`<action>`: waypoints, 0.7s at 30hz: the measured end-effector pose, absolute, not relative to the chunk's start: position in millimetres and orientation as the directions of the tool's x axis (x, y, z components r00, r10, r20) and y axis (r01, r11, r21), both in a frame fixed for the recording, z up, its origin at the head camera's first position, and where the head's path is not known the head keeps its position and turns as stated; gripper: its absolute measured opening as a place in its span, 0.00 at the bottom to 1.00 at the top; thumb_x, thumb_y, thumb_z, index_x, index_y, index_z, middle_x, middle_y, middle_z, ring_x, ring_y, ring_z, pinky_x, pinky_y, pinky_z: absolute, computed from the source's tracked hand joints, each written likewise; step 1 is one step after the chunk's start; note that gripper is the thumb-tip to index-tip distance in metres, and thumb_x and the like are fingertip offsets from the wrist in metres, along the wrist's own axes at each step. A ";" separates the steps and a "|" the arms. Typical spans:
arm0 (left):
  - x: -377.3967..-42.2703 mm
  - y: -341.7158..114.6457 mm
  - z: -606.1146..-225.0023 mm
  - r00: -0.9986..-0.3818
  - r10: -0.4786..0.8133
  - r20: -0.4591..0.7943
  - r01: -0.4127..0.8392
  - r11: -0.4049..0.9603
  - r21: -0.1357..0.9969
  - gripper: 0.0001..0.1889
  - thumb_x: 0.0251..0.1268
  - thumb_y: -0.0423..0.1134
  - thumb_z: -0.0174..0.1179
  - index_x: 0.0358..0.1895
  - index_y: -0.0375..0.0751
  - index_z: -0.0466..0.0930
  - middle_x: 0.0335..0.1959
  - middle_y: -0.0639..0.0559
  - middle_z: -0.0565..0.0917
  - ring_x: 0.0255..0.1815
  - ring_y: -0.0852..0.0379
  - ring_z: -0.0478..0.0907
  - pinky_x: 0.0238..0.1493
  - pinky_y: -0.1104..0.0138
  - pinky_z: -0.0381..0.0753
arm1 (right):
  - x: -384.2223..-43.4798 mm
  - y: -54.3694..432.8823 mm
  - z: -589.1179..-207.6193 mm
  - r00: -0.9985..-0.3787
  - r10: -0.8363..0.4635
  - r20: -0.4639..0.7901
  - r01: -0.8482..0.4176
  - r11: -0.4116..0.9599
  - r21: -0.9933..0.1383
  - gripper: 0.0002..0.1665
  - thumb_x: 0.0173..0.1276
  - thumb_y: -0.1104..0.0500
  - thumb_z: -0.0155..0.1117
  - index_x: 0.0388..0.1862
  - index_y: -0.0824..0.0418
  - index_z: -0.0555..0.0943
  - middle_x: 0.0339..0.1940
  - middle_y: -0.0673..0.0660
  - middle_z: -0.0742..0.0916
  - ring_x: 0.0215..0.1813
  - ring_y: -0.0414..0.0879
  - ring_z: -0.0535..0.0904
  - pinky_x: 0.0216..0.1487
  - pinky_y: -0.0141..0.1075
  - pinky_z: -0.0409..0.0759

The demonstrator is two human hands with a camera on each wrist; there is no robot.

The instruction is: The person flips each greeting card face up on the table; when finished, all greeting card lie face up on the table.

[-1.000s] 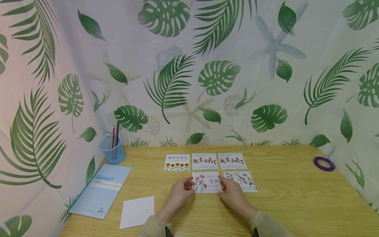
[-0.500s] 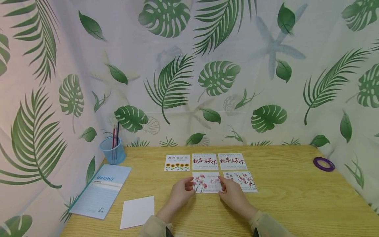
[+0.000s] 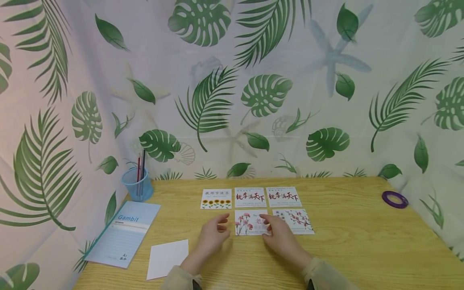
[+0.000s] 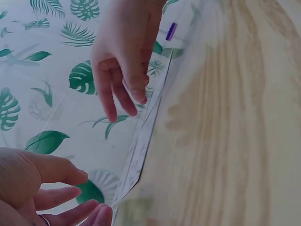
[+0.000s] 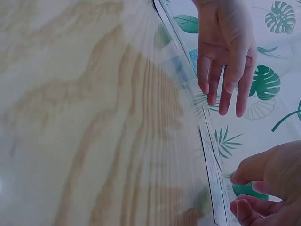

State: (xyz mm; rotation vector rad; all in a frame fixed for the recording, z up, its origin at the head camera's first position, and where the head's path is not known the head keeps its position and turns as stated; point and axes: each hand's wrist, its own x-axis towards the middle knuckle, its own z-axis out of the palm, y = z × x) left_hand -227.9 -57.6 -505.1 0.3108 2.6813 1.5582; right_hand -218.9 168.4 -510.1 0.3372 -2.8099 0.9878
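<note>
A card with pink carnations (image 3: 249,228) lies flat on the table in the head view. Just off its left edge, my left hand (image 3: 214,234) has its fingers loosely bent and holds nothing. My right hand (image 3: 282,237) is over the card's right end, covering part of its print; its fingers look relaxed, and contact with the card cannot be told. To the right lies a blossom-branch card (image 3: 302,223). Behind are a sunflower card (image 3: 216,198) and two cards with red writing, a left one (image 3: 250,197) and a right one (image 3: 284,197).
A white square card (image 3: 167,259) lies front left, near a blue notebook (image 3: 125,233). Behind the notebook stands a blue pen cup (image 3: 137,187) with several pens. A purple tape roll (image 3: 395,199) is at the far right. Leaf-print cloth hangs behind the table (image 3: 362,241).
My left hand has drawn back leftward from the carnation card's edge. My right hand has shifted slightly left over the card. The cards lie as before.
</note>
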 end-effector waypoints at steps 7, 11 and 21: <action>-226.4 -83.9 -493.3 -0.976 0.201 0.085 0.184 0.547 0.817 0.26 0.59 0.28 0.62 0.63 0.34 0.75 0.56 0.33 0.80 0.48 0.41 0.81 0.42 0.56 0.84 | -218.1 160.7 -509.2 -0.956 -0.187 0.225 -0.289 0.718 -0.633 0.34 0.51 0.72 0.68 0.61 0.65 0.78 0.44 0.59 0.85 0.43 0.48 0.79 0.44 0.40 0.80; -221.6 -100.7 -490.4 -0.982 0.177 0.067 0.158 0.570 0.806 0.25 0.60 0.29 0.63 0.63 0.36 0.75 0.56 0.33 0.80 0.49 0.42 0.81 0.42 0.57 0.85 | -216.9 154.2 -508.1 -0.952 -0.205 0.226 -0.304 0.701 -0.645 0.35 0.51 0.73 0.67 0.62 0.64 0.77 0.45 0.59 0.84 0.46 0.49 0.79 0.45 0.40 0.81; -206.4 -146.6 -483.2 -0.996 0.078 0.054 0.091 0.633 0.769 0.26 0.59 0.29 0.65 0.63 0.37 0.75 0.56 0.34 0.81 0.48 0.42 0.83 0.44 0.55 0.86 | -214.9 133.0 -505.5 -0.921 -0.275 0.277 -0.391 0.648 -0.654 0.35 0.51 0.73 0.67 0.62 0.67 0.76 0.46 0.61 0.84 0.49 0.53 0.79 0.49 0.44 0.82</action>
